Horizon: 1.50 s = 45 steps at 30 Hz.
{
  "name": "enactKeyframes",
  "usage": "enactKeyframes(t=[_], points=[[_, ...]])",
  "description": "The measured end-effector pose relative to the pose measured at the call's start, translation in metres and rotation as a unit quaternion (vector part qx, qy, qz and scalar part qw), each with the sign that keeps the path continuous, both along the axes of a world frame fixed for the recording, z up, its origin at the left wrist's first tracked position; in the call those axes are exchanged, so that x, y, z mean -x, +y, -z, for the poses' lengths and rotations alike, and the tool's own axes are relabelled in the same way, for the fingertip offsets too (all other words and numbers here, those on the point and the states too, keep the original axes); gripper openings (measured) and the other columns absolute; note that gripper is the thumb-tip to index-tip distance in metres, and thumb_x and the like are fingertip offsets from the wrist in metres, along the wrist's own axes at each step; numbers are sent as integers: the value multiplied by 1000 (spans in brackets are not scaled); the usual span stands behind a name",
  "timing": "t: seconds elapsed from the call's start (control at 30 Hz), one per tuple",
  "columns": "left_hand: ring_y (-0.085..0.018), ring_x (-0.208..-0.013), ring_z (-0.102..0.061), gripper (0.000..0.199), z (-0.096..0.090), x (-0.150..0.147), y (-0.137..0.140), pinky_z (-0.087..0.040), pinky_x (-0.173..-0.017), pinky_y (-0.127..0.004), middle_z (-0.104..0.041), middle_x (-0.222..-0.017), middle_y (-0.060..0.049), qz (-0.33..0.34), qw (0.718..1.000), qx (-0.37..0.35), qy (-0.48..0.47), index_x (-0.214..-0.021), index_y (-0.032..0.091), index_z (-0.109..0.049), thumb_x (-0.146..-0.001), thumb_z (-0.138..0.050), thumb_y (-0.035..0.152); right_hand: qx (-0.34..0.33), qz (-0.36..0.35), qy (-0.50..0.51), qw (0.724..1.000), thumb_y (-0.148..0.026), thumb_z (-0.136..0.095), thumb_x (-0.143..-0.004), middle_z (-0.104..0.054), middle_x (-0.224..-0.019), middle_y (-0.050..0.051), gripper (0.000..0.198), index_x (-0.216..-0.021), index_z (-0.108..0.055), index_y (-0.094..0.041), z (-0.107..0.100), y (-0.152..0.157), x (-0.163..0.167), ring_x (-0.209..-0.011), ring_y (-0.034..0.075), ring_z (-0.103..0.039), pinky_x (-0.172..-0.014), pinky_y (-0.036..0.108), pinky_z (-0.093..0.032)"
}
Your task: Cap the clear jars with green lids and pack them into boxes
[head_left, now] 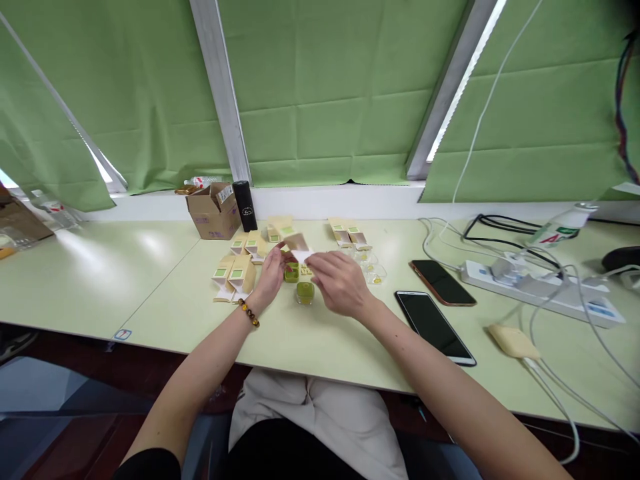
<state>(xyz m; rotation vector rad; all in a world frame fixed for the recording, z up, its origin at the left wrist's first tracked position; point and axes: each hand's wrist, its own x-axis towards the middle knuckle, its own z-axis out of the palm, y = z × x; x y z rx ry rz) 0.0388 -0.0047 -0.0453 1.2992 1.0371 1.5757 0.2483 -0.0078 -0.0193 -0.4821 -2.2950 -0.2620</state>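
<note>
A small pale-yellow paper box (296,243) with a white flap is held up tilted above the table, between my two hands. My left hand (269,277), with a beaded bracelet at the wrist, has its fingers curled at the box's left side. My right hand (340,281) pinches the white flap from the right. Below them a small green-lidded jar (305,293) stands on the table, and a second green jar (291,272) sits just behind, partly covered by my left fingers. Beside my left hand stand several similar open boxes (242,273).
Further boxes (348,233) and clear plastic pieces (373,268) lie behind my right hand. To the right are two phones (434,325), a power strip (540,293), a yellowish charger (514,342) and loose cables. A cardboard carton (214,212) and black cylinder (244,207) stand at the back.
</note>
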Motion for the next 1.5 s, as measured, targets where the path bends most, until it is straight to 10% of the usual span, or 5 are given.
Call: enactKeyframes(t=[0.3, 0.53, 0.73, 1.2, 1.5], points=[[-29, -122, -71, 71, -11, -3, -13, -59, -95, -41, -72, -136, -15, 103, 989, -52, -88, -133, 21, -59, -90, -64, 78, -64, -54, -12, 996, -19, -54, -100, -78, -117, 9, 21, -108, -72, -24, 23, -13, 2, -110, 29, -70, -100, 54, -56], [-27, -125, -70, 69, -9, 1, -11, -60, -98, -39, -68, -141, -15, 74, 993, -74, -48, -132, 24, -58, -86, -72, 73, 58, -8, 216, 975, -28, -59, -98, -76, -116, 12, 13, -106, -70, -28, 21, -14, 3, -111, 32, -72, -94, 55, -59], [-31, -132, -65, 70, -2, 1, -13, -55, -112, -47, -65, -141, -19, -6, 979, -197, 58, -138, 22, -55, -85, -83, 59, 215, 8, 238, 947, -29, -71, -89, -66, -143, 11, 60, -147, -54, -31, -5, -3, 0, -124, 32, -63, -89, 49, -62], [-28, -136, -54, 17, 5, 7, -20, -52, -110, -58, -67, -138, -10, -237, 748, -449, 429, -113, 28, -62, -99, -58, 18, -34, 25, 216, 975, -15, -59, -94, -63, -127, 12, 46, -135, -61, -36, 28, 14, -6, -117, 32, -64, -95, 54, -58], [-29, -139, -52, 27, 10, 10, -22, -51, -112, -56, -64, -139, -11, -231, 725, -469, 448, -120, 30, -62, -97, -61, 16, -53, 18, 213, 975, -23, -63, -90, -63, -133, 14, 43, -132, -58, -35, 34, 10, -7, -130, 37, -62, -105, 63, -56]])
